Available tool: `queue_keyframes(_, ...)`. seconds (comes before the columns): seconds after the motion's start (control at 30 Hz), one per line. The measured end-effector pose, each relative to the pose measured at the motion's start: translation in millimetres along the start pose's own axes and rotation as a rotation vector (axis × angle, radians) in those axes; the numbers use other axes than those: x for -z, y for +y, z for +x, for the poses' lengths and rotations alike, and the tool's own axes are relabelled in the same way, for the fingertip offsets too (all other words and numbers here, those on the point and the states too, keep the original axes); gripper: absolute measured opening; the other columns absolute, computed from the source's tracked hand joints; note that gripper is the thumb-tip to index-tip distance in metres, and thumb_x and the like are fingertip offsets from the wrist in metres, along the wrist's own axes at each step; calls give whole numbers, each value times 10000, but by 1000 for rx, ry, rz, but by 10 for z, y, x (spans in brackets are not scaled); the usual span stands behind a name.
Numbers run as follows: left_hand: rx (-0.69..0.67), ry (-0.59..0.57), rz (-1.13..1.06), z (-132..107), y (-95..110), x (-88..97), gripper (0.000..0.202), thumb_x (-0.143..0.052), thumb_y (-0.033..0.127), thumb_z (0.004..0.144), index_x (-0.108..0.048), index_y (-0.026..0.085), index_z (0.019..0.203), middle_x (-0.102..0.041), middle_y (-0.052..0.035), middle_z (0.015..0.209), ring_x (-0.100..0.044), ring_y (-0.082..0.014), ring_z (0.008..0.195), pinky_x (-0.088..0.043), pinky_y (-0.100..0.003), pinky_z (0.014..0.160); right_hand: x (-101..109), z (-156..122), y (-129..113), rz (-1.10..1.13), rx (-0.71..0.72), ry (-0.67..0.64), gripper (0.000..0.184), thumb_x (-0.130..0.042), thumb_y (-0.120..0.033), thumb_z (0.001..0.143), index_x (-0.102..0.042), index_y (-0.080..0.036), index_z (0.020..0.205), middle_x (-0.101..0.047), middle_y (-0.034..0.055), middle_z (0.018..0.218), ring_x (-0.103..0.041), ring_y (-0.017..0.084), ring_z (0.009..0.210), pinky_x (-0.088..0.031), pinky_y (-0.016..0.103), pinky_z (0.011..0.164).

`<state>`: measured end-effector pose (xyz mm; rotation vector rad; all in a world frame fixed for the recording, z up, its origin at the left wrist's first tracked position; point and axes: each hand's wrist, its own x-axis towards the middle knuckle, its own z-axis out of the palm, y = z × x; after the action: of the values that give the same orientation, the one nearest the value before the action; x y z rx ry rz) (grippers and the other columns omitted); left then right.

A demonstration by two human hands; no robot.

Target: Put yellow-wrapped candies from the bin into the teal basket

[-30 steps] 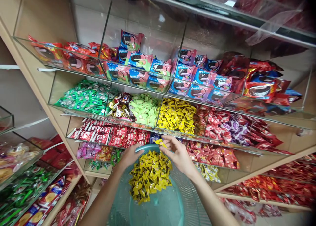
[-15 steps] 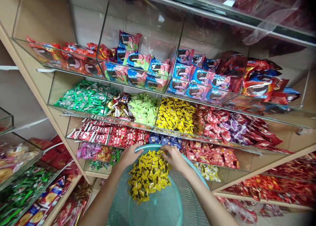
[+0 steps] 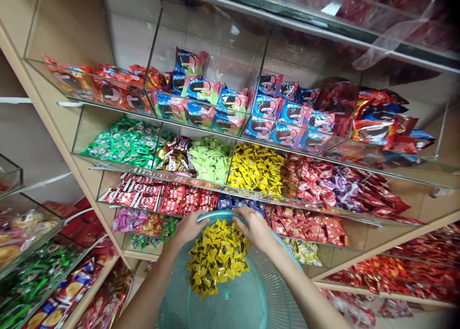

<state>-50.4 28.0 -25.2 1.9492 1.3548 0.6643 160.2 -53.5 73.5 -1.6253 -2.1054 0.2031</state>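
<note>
Both of my hands grip the far rim of a teal plastic basket (image 3: pixel 230 314) with perforated sides. My left hand (image 3: pixel 189 229) is closed over the rim at the left. To its right, my right hand (image 3: pixel 254 228) is curled over the same rim. A heap of yellow-wrapped candies (image 3: pixel 217 257) lies inside, toward the far side; part of the basket's bottom shows bare nearer me. Just beyond the rim, a shelf compartment holds more yellow candies (image 3: pixel 257 170) in the same kind of wrapper. My fingertips are partly hidden by the rim.
Clear-fronted shelves rise ahead. Cookie packs (image 3: pixel 201 91) fill the upper row; green candies (image 3: pixel 124 142), light green candies (image 3: pixel 210 158) and red packets (image 3: pixel 140 192) sit lower. Side shelves hold green candies (image 3: pixel 39 271) on the left and red sweets (image 3: pixel 402 266) on the right.
The view has shifted very slightly. Both hands stay on the basket's rim, and the yellow candies lie nearly as before.
</note>
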Motion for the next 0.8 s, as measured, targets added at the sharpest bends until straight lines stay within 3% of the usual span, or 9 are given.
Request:
queue_keyframes(0.13,-35,-13,-30,6,-53,-12,408,-478,523,761,-620,211,983,-675,-21,877,-604,-187,813,-426,-240,704,413,159,-178,71,65,165,240,-426,-299,874,-617,-191,971,-667,59,954,-612,170,852,-455,278,779)
queue_keyframes(0.27,-44,-19,-61,11,-82,-13,411,-487,518,756,-626,205,983,-676,-28,892,-603,-190,818,-427,-242,711,791,435,-46,30,26,290,223,-457,-291,846,-632,-178,924,-684,58,882,-622,164,783,-450,260,725)
queue_keyframes(0.37,-30,-10,-62,19,-90,-16,428,-503,518,746,-620,199,1006,-675,-44,910,-602,-201,848,-425,-243,721,925,678,281,-29,-44,140,191,-516,-249,786,-645,-156,893,-687,51,795,-619,153,708,-441,235,661)
queue_keyframes(0.47,-18,-6,-56,24,-92,-20,420,-516,517,738,-619,201,994,-675,-45,893,-601,-202,851,-421,-239,719,926,857,613,-106,-83,-96,164,-577,-177,699,-662,-137,833,-686,49,772,-612,157,699,-442,239,666)
queue_keyframes(0.53,-21,-13,-49,22,-90,-19,396,-515,509,741,-619,207,976,-674,-34,870,-602,-193,829,-416,-235,710,893,919,751,-121,-88,-160,179,-601,-140,649,-670,-127,814,-685,47,751,-612,161,684,-448,242,656)
queue_keyframes(0.8,-26,-25,-82,24,-108,-33,378,-516,495,742,-617,198,952,-666,-34,847,-594,-193,812,-406,-237,701,859,930,786,-91,-47,-312,185,-551,-139,668,-697,-133,781,-704,28,752,-626,143,675,-461,215,628)
